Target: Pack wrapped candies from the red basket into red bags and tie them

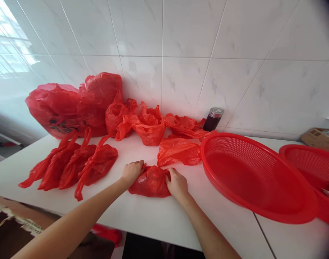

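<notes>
Marbled tiles (186, 32) rise behind a white worktop (143, 216), where we see a filled red bag (151, 185) lying between both hands, close to the near edge. Our left hand (133, 172) is curled over its upper left corner, fingers bent onto the film; our right hand (177, 181) pinches the gathered plastic at the other end, thumb and fingers nearly together.

We judge the bag soft and fairly light, its thin film slick and easy to tear; lumpy contents show through, but we cannot tell what they are. Bunched plastic at the two ends seems our surest hold, with a palm beneath if the load sags.

Counting outward, we make four knotted bags (99, 163) left of the left hand, side by side. Beyond that hand bulges at least one large bag (64, 111), perhaps two. Past both hands stand two upright bags (151, 133), and beyond the right hand lie two crumpled bags (180, 151). Farther that way are one dark flask (213, 119), two red baskets (251, 180) and one carton (317, 139).
</notes>
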